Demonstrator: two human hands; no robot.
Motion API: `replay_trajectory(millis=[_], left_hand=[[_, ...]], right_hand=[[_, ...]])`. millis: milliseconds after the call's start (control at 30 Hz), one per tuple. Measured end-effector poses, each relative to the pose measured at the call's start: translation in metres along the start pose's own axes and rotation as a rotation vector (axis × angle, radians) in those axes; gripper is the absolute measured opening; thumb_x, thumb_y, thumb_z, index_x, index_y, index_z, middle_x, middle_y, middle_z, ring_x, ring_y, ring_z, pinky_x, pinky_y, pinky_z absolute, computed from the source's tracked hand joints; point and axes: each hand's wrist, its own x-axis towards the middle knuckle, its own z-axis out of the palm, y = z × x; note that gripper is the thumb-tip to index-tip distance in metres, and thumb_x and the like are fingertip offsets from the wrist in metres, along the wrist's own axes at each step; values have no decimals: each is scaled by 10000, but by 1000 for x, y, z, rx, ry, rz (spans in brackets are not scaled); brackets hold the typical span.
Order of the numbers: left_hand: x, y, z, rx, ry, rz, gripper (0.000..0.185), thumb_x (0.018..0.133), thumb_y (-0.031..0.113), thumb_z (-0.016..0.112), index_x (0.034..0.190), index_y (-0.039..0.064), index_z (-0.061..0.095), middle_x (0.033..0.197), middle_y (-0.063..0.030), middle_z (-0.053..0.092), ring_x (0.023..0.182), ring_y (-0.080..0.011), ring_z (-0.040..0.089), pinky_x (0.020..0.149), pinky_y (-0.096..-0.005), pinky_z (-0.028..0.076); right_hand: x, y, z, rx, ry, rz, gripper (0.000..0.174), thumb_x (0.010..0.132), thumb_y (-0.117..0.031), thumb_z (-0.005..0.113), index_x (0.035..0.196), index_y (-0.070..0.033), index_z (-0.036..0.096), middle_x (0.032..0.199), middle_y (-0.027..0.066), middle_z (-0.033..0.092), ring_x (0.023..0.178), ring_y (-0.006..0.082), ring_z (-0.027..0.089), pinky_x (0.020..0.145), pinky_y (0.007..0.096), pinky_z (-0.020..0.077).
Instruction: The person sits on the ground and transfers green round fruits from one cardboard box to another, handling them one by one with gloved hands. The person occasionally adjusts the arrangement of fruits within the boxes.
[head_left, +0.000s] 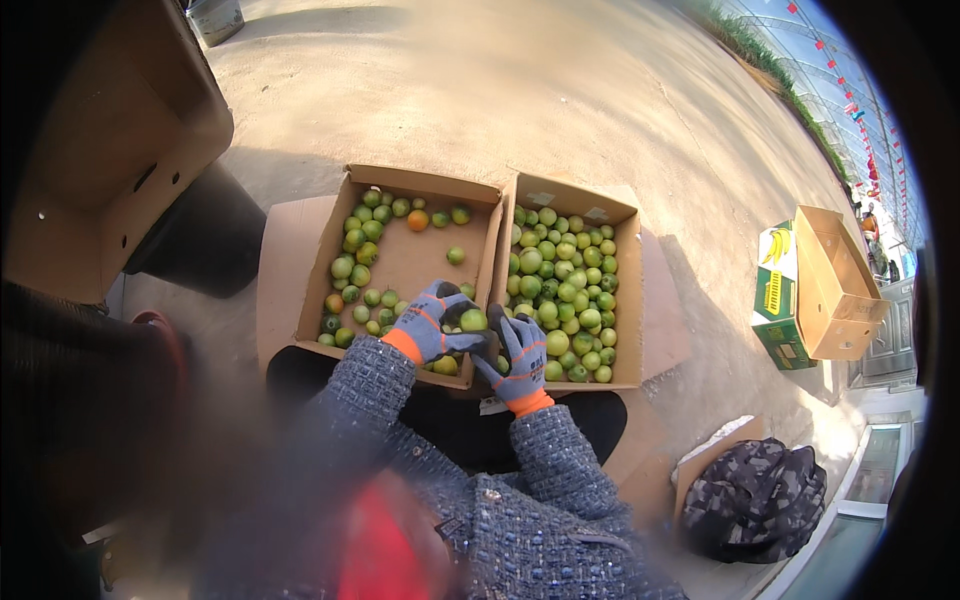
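Observation:
My left hand (435, 324), in a grey-and-black work glove with an orange cuff, holds a green tomato (473, 320) between thumb and fingers. It is over the near right part of the left cardboard box (420, 259). My right hand (520, 352), gloved alike, bends over the adjoining walls of the two boxes. Part of another green tomato (502, 364) shows between its thumb and fingers; whether it is gripped is unclear. Scattered green tomatoes and a few orange ones, such as an orange tomato (418, 220), lie in the left box. Green tomatoes (559, 281) crowd the right cardboard box (630, 300).
Flattened cardboard (289, 247) lies under the boxes. To the left stand a black bucket (202, 232) and a large brown container (135, 97). Rightward are a banana carton (780, 292) with an open cardboard box (836, 277), and a camouflage-patterned fabric bundle (757, 499).

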Motion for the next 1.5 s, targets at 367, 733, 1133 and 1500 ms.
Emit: replay_trajectory(millis=[367, 733, 1133, 1500], left_hand=[[-30, -38, 62, -386, 207, -217, 361, 801, 167, 702, 1125, 63, 583, 1075, -84, 575, 930, -169, 587, 835, -292, 489], [-39, -29, 62, -566, 156, -112, 591, 900, 228, 576, 1418, 120, 313, 1179, -151, 580, 932, -141, 563, 799, -273, 470], [-30, -9, 27, 8, 206, -255, 560, 872, 236, 589, 1389, 185, 378, 1128, -135, 587, 991, -216, 577, 834, -353, 459], [-16, -35, 11, 454, 74, -484, 450, 786, 363, 679, 1143, 113, 568, 1163, -129, 564, 1092, -280, 538, 904, -394, 433]], right_hand=[[-17, 43, 20, 987, 236, 794, 483, 905, -382, 548, 1233, -28, 530, 931, 68, 632, 807, 157, 574, 729, 271, 474], [-2, -6, -11, 13, -219, -123, 661, 711, -279, 709, 1308, -99, 488, 981, 70, 581, 900, 273, 530, 908, 412, 392], [-27, 50, 22, 935, 239, 673, 369, 971, -294, 433, 1131, 12, 563, 1007, 91, 633, 854, 161, 585, 768, 290, 472], [-12, 25, 15, 307, 156, 181, 391, 844, -207, 604, 1218, -97, 570, 811, 78, 600, 744, 198, 552, 721, 319, 453]])
